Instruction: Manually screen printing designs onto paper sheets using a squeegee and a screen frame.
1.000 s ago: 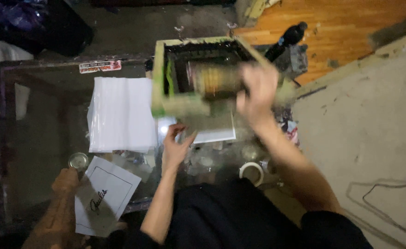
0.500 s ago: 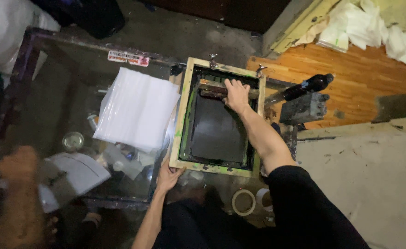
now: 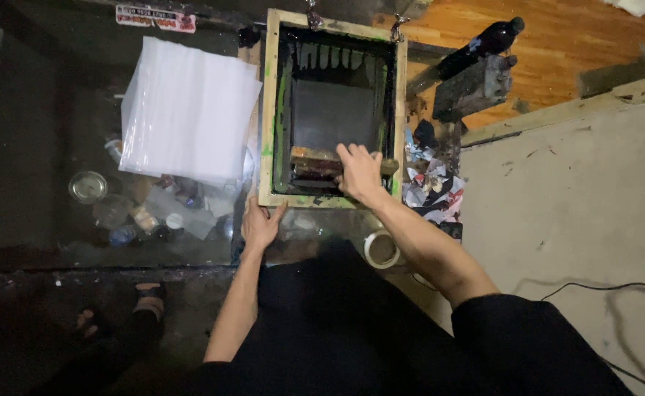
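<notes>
While the right hand (image 3: 359, 172) grips a squeegee (image 3: 315, 161) inside the wooden screen frame (image 3: 267, 110), the left hand (image 3: 261, 224) rests open-fingered at the frame's near corner, white sheets (image 3: 187, 110) stacked left of it.

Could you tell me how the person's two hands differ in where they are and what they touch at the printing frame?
The right hand lies inside the wooden screen frame, gripping the squeegee; the left hand rests outside, at the frame's near left corner. The right hand is curled around the tool; the left hand lies flat, fingers spread. Both are bare and meet the same frame.
</notes>
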